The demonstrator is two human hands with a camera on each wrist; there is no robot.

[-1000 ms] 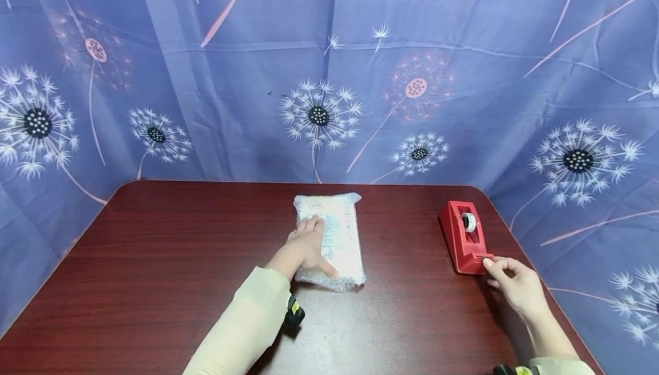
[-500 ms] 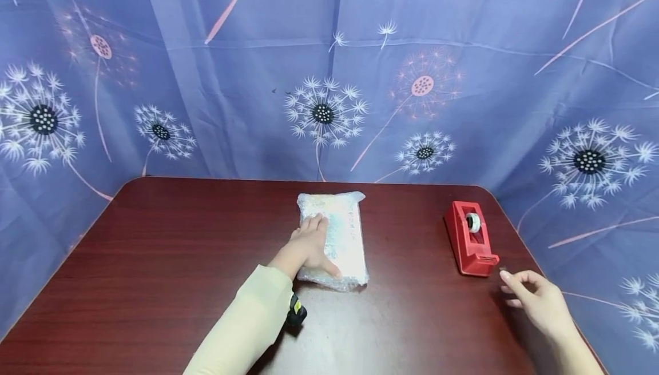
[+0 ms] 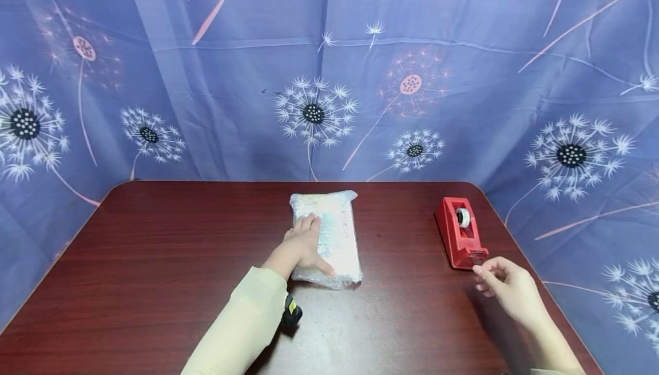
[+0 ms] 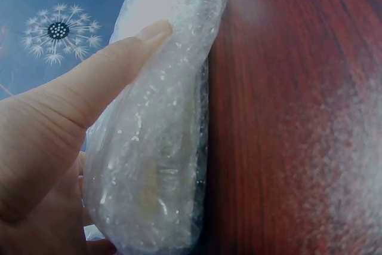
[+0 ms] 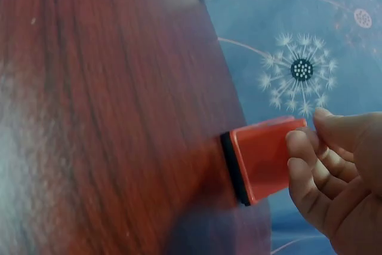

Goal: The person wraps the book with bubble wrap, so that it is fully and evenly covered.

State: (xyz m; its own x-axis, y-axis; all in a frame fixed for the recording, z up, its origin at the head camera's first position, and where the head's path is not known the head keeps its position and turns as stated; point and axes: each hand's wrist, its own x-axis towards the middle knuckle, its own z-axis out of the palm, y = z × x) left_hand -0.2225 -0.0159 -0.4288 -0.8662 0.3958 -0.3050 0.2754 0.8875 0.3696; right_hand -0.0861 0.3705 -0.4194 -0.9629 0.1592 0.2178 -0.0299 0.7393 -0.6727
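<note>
A flat rectangular package [image 3: 347, 249] in bubble wrap, with print on its face, lies on the table. My left hand [image 3: 301, 249] rests on its left part with fingers spread. In the left wrist view, the thumb lies along the wrapped package [image 4: 161, 117] near its edge. To the right stands a red tape dispenser [image 3: 453, 238] holding a small roll of clear tape [image 3: 463, 218]. My right hand [image 3: 507, 289] is just in front of its cutter end, thumb and fingertip pinching a clear strip of tape [image 3: 476, 260]. In the right wrist view, the fingers partly cover the dispenser [image 5: 268, 159].
The dark red wooden table [image 3: 170, 260] has rounded far corners. A blue curtain with dandelion print [image 3: 231, 106] hangs behind it and along both sides. The dispenser stands near the table's right edge.
My right hand drew away from the dispenser's cutter end toward the right, then came back close in front of it. My left hand stays on the package. The head view has shifted slightly.
</note>
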